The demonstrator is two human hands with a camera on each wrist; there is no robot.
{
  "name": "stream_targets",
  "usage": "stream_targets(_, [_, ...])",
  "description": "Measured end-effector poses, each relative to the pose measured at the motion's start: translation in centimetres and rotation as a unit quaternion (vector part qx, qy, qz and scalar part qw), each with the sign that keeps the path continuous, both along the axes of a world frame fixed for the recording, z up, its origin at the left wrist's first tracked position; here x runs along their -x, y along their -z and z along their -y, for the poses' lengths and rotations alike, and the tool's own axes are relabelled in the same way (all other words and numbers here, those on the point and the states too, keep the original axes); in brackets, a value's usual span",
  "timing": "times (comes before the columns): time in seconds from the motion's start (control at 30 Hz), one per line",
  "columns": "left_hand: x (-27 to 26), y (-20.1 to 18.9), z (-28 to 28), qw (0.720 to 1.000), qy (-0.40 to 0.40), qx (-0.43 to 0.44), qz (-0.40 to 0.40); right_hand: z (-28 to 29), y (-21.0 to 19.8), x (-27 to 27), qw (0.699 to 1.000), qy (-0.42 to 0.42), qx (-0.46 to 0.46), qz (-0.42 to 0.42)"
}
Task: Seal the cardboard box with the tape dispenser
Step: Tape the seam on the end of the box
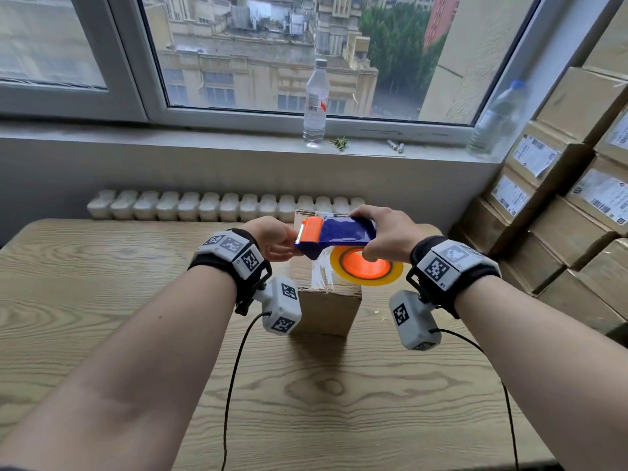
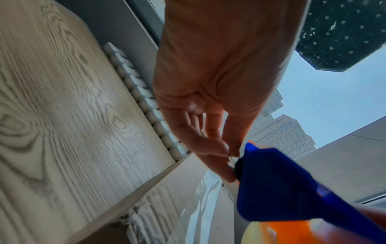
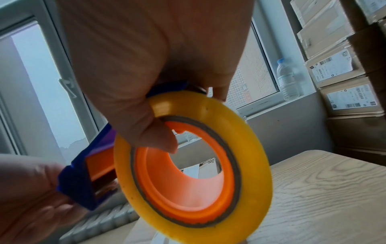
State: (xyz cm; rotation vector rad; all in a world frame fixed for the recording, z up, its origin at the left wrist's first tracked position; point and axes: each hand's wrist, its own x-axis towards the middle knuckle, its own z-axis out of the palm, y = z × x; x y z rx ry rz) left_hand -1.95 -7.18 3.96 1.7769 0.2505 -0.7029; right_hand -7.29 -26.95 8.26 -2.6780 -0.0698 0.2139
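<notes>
A small cardboard box (image 1: pixel 328 309) stands upright mid-table, with a strip of clear tape (image 1: pixel 321 275) shining on its top. Just above it I hold the tape dispenser (image 1: pixel 343 232), blue with an orange blade guard and a yellow tape roll (image 1: pixel 367 268) on an orange hub. My right hand (image 1: pixel 368 246) grips the dispenser's body, its thumb hooked into the roll (image 3: pixel 194 181). At the blade end, my left hand (image 1: pixel 292 248) pinches the dispenser's blue nose (image 2: pixel 277 186), fingertips (image 2: pixel 227 175) pressed against it. Whether a tape end lies between those fingers is hidden.
The wooden table (image 1: pixel 339 402) runs wide in front of the box. Behind it are a white radiator (image 1: pixel 224 205) and a window sill with two water bottles (image 1: pixel 316 103). Stacked labelled cartons (image 1: pixel 560 205) fill the right side. Wrist-camera cables trail over the table.
</notes>
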Motion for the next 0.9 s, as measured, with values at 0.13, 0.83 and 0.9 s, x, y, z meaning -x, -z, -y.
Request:
stream_targets(0.13, [0.3,1.1,-0.3,1.000,-0.020,-0.010,0.019,-0.5,-0.3,0.5,1.000,-0.018,0.013,-0.003])
stream_targets(0.83, [3.8,2.8,-1.1,0.989,-0.119,-0.071,0.044,1.0,-1.9,3.2,0.989,-0.114,0.081,-0.036])
stream_targets(0.9, [4.5,3.2,-1.8,0.992,-0.115,-0.057,0.015,2.0,-2.0,3.2,0.987,-0.115,0.105,-0.046])
